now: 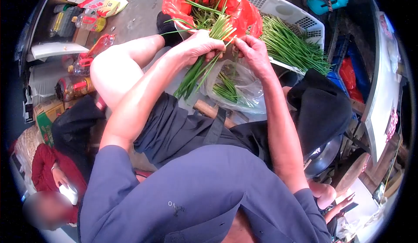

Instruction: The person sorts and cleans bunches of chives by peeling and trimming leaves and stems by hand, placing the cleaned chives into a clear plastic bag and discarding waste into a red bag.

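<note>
My left hand (202,46) is closed around a bunch of chives (189,79). Their pale ends point up and right, and the green leaves hang down to the left. Beside it, my right hand (254,53) pinches the pale tip of a stalk at the bunch's edge; the fingertips partly hide it. Behind my hands stands a bucket lined with a red plastic bag (176,1), with loose greens and trimmings inside. Below them, a clear plastic bag (250,99) holds some more green stalks.
A white plastic crate (283,10) full of chives (291,47) stands right of the red bag. Bottles (89,21) and boxes line the left side. A person in a red sleeve (45,167) sits lower left; another person's hand (342,206) holds a phone lower right.
</note>
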Available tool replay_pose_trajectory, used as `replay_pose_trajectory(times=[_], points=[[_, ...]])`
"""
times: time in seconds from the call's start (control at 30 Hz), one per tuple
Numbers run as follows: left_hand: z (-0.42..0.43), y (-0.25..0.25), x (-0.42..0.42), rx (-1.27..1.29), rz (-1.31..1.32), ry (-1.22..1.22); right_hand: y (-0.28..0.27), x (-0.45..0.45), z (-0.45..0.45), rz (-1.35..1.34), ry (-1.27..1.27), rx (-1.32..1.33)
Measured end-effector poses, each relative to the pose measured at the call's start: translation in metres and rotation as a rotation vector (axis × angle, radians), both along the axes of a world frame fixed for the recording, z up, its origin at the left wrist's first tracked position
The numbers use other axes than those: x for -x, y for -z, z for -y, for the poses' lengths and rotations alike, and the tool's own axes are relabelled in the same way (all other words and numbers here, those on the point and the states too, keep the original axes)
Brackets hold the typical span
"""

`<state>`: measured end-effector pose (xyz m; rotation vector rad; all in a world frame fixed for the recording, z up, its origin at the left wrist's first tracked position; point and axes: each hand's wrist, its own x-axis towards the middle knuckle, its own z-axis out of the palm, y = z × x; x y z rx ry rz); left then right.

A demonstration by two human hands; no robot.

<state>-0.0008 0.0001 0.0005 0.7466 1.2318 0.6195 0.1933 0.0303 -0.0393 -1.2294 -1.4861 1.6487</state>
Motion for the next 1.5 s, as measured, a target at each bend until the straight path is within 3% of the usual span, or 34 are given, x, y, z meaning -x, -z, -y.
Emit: replay_pose_trajectory(times=[0.3,0.67,0.83,1.03,1.5], points=[[0.000,-0.004,0.010,0.010,0.136,-0.029,-0.002,0.001,-0.015,-0.158,0.282,0.184],[-0.002,-0.019,0.022,-0.052,0.245,-0.149,-0.032,0.058,-0.079,-0.261,0.350,0.023],[-0.005,-0.013,0.020,-0.070,0.225,-0.192,-0.025,0.037,-0.041,-0.156,0.212,0.156],[-0.004,-0.008,0.012,-0.067,0.157,-0.170,-0.024,0.040,-0.013,-0.250,0.162,0.280],[-0.004,0.000,0.006,-0.149,0.024,-0.132,-0.006,0.044,-0.009,-0.184,0.080,0.129]])
